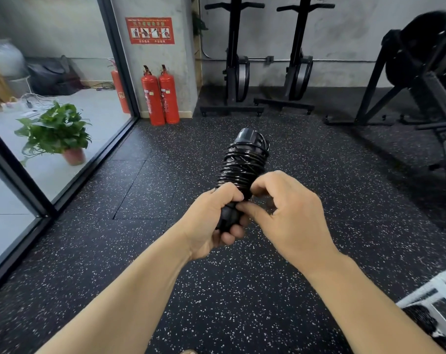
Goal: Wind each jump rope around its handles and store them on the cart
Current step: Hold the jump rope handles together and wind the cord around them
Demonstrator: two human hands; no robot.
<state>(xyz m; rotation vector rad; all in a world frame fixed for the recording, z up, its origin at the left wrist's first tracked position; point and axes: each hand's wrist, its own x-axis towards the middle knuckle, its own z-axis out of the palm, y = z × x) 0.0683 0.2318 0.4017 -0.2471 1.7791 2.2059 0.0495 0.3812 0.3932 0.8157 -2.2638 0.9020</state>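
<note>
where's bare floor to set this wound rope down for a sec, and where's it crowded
Bare floor lies between the glass wall and the left hand gripping the jump rope, and across the foreground. Crowded: fire extinguishers and machine stands along the back wall, a black machine frame at right. The white cart at lower right holds dark bundles.

A black rubber floor point(120, 251) flecked with white runs back to a grey concrete wall point(344, 34). On the left, a dark-framed glass wall point(63, 60) shows a potted plant point(54, 131) on a pale floor beyond it. Two red fire extinguishers point(160, 95) stand against a concrete pillar point(181, 72), below a red sign point(150, 30). Black exercise machines point(233, 72) stand upright along the back wall. The light is soft and even.
</note>
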